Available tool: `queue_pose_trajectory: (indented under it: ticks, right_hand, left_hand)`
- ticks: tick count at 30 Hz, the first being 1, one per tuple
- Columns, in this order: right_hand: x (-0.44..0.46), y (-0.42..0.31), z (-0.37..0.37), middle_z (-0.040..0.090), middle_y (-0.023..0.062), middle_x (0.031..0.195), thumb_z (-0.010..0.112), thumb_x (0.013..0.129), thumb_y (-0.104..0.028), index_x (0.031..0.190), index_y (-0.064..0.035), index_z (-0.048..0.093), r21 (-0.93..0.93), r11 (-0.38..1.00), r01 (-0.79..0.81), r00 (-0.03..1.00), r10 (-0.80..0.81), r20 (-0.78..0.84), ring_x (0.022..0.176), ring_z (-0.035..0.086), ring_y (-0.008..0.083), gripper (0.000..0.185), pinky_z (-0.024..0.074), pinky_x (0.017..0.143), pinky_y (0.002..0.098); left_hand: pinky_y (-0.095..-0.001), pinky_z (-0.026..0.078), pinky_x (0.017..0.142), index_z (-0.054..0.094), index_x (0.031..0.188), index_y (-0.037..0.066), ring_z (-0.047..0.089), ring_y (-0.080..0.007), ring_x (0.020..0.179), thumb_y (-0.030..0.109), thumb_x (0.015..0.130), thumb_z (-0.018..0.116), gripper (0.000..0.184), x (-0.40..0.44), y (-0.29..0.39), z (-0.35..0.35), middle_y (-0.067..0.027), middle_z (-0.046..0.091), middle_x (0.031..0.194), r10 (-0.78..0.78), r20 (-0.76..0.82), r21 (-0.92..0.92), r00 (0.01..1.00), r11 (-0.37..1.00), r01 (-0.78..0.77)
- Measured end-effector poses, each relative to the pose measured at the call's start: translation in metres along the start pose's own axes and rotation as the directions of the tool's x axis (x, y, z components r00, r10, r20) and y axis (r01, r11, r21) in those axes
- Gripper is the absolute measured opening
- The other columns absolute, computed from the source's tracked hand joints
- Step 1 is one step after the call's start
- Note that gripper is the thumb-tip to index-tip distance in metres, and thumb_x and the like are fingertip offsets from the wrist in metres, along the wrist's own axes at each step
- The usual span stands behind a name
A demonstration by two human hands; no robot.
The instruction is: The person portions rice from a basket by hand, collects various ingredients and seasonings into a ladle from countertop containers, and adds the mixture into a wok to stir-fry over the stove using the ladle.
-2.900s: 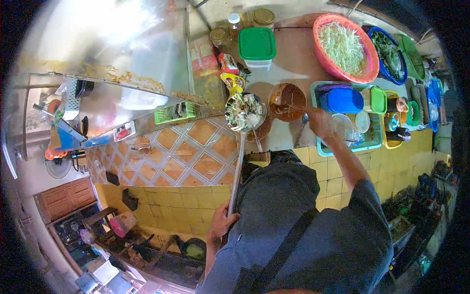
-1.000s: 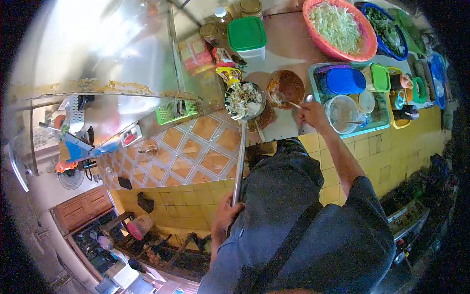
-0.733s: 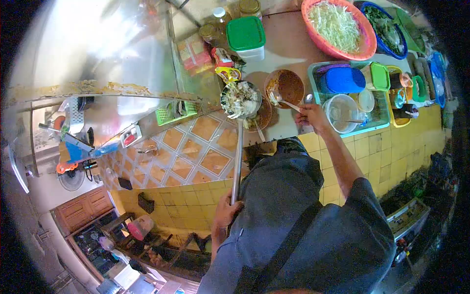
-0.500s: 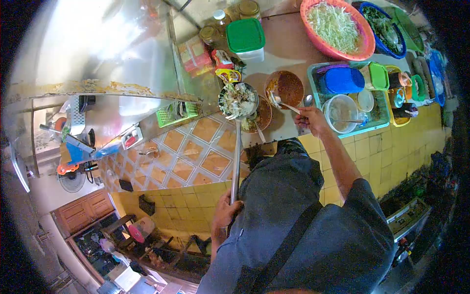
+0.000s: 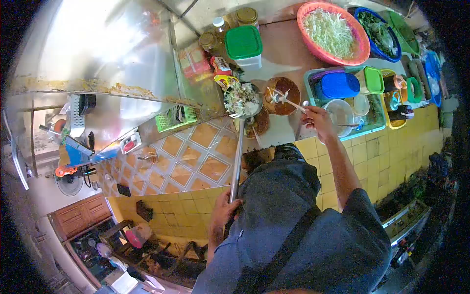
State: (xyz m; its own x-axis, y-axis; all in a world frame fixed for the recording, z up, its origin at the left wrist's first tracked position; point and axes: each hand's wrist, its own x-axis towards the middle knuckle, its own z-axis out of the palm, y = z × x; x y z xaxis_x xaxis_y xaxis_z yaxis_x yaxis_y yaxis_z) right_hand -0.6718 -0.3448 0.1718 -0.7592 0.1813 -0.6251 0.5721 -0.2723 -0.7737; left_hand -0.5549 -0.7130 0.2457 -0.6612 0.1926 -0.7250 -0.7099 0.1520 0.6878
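My left hand (image 5: 226, 208) is closed round the long metal handle (image 5: 238, 161) of a ladle. The ladle's round bowl (image 5: 243, 100), heaped with pale shredded food, is at the counter's edge, partly over a brown bowl (image 5: 262, 122) with a utensil in it. In my right hand (image 5: 317, 120) is a spoon (image 5: 293, 104), its head inside another brown bowl (image 5: 289, 109) with reddish-brown sauce. Pale pieces show at the spoon's head in that bowl. A second spoon lies on the counter near my right fingers.
A turquoise basket (image 5: 374, 128) holds a blue container (image 5: 340, 85) and clear tubs. Behind it stand a pink basin (image 5: 319, 50) of shredded cabbage and a blue basin (image 5: 377, 53) of greens. A green-lidded box (image 5: 244, 42), jars and packets are at the back left.
The ladle came nearer the sauce bowl, then shifted slightly left and back. My right hand has moved from over the bowl's right side to farther along the spoon, whose head now shows pale pieces.
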Motion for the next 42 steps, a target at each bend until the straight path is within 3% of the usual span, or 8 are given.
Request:
queue_pose_trajectory:
  ticks: [7,9,12,24,31,34,36,42]
  right_hand:
    - [-0.009,-0.009,0.015,0.061,0.0041,0.073,0.048,0.089,-0.014,0.108,-0.0043,0.057,-0.131,0.921,0.368,0.930,-0.360,0.076,0.064,0.057,0.0123,0.023,0.0441,0.056,0.0240]
    - [-0.006,-0.003,0.018,0.061,0.0085,0.074,0.049,0.086,-0.008,0.108,-0.0063,0.057,-0.668,0.458,0.587,0.719,-0.674,0.169,0.063,0.059,0.0176,0.023,0.0467,0.057,0.0282]
    - [-0.010,0.000,0.023,0.061,0.0128,0.078,0.049,0.082,-0.003,0.106,-0.0079,0.058,-0.771,0.230,0.594,0.565,-0.801,0.197,0.068,0.061,0.0255,0.026,0.0482,0.058,0.0333]
    - [0.033,0.010,-0.008,0.061,0.0126,0.078,0.049,0.081,-0.011,0.103,-0.0103,0.055,-0.960,0.042,0.275,0.653,-0.742,0.154,0.065,0.060,0.0322,0.023,0.0482,0.052,0.0445]
    - [0.040,0.000,-0.012,0.059,0.0152,0.084,0.049,0.077,-0.008,0.100,-0.0098,0.056,-0.949,-0.042,0.312,0.736,-0.621,0.270,0.064,0.060,0.0340,0.025,0.0488,0.052,0.0446]
    - [0.044,0.011,-0.017,0.059,0.0148,0.081,0.049,0.076,-0.007,0.095,-0.0082,0.057,-0.919,-0.222,0.326,0.517,-0.772,0.369,0.064,0.060,0.0338,0.021,0.0490,0.052,0.0448]
    - [0.040,0.000,-0.016,0.059,0.0141,0.081,0.049,0.076,-0.007,0.090,-0.0083,0.058,-0.936,-0.014,0.351,0.766,-0.570,0.296,0.065,0.061,0.0322,0.017,0.0499,0.054,0.0432]
    - [0.033,-0.020,-0.005,0.060,0.0138,0.085,0.051,0.075,-0.008,0.088,-0.0095,0.058,-0.947,-0.138,0.292,0.813,-0.485,0.321,0.065,0.061,0.0287,0.015,0.0509,0.056,0.0388]
  left_hand:
    - [-0.0197,0.037,0.047,0.049,0.115,0.001,0.046,-0.0058,0.056,0.008,0.073,0.060,0.044,0.003,0.015,0.009,0.0003,0.053,0.075,-0.029,0.080,0.018,0.996,0.999,0.027]
    - [-0.0194,0.037,0.046,0.049,0.115,0.001,0.046,-0.0059,0.054,0.007,0.073,0.060,0.044,0.002,0.017,0.009,0.0000,0.053,0.074,-0.031,0.091,-0.023,0.995,0.999,0.033]
    - [-0.0196,0.036,0.042,0.048,0.114,0.001,0.045,-0.0065,0.049,0.007,0.072,0.060,0.044,0.000,0.020,0.011,-0.0008,0.052,0.071,-0.040,0.098,-0.095,0.994,0.994,0.049]
    - [-0.0202,0.033,0.034,0.046,0.112,-0.002,0.040,-0.0080,0.037,0.005,0.072,0.060,0.043,-0.007,0.027,0.016,-0.0014,0.046,0.063,-0.086,0.102,-0.168,0.991,0.980,0.102]
    - [-0.0214,0.034,0.034,0.046,0.109,-0.003,0.040,-0.0084,0.037,0.004,0.073,0.058,0.039,-0.008,0.021,0.016,-0.0019,0.045,0.061,-0.052,0.017,-0.111,0.999,0.992,0.053]
    - [-0.0223,0.034,0.034,0.046,0.107,-0.003,0.040,-0.0093,0.037,0.003,0.073,0.058,0.037,-0.010,0.016,0.017,-0.0022,0.045,0.061,-0.082,-0.019,-0.148,0.996,0.986,0.078]
    - [-0.0225,0.034,0.034,0.046,0.106,-0.003,0.040,-0.0097,0.037,0.003,0.073,0.058,0.036,-0.013,0.026,0.021,-0.0024,0.045,0.061,-0.111,-0.024,-0.156,0.994,0.982,0.106]
    - [-0.0229,0.034,0.033,0.047,0.104,-0.003,0.042,-0.0100,0.037,0.002,0.073,0.058,0.034,-0.011,0.026,0.024,-0.0028,0.047,0.063,-0.136,-0.015,-0.196,0.991,0.972,0.130]
